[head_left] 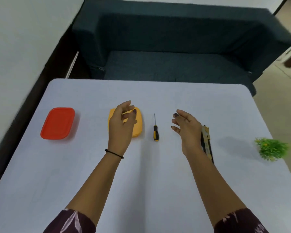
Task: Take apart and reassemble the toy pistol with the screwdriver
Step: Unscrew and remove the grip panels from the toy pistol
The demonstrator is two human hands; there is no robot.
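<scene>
A small screwdriver (155, 130) with a black and yellow handle lies on the white table (158, 174), its thin shaft pointing away from me. The toy pistol (206, 142), black with gold patterning, lies to the right, mostly hidden behind my right wrist. My left hand (122, 125) hovers with fingers apart and loosely curled, holding nothing, above a yellow box (138, 123). My right hand (186, 130) hovers just right of the screwdriver, fingers spread, empty.
A red lidded box (58, 123) sits at the table's left. A small green plant (272, 148) stands near the right edge. A dark sofa (175, 47) lies beyond the table's far edge.
</scene>
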